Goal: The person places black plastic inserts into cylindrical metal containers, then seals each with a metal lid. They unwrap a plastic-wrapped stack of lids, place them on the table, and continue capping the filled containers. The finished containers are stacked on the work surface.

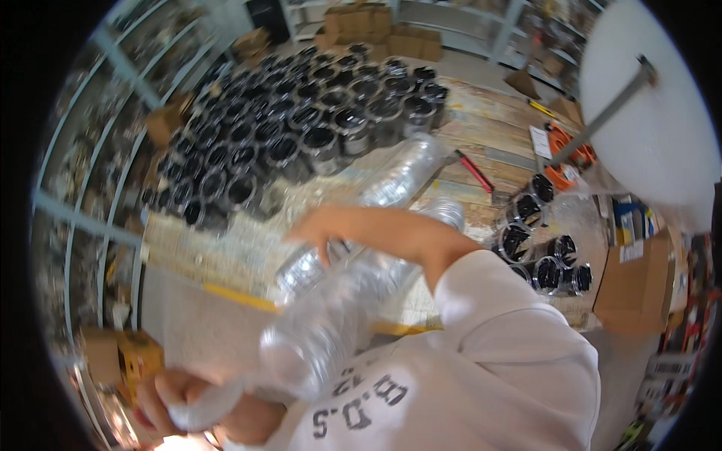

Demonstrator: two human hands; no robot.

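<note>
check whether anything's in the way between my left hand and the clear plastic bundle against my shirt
Nothing separate visibly stands between your left hand and the clear plastic bundle; only the clear plastic strip in that hand reaches toward it. Blur hides whether they join.

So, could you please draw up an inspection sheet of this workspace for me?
Surface: wooden tabletop, worn and stained.
Job's things: ribbed clear plastic bundles, the nearest reaching toward the wearer's chest; translucent strip at lower left.
Clutter: clear cylinders with black tops massed on the table, a smaller group at right; red tool; orange item.
Hands: left hand appears to grip the strip; right hand is blurred over the bundles, contact unclear.
Cables: nothing seen.
Surroundings: shelving at left and behind; cardboard boxes behind; large white roll at right.
</note>
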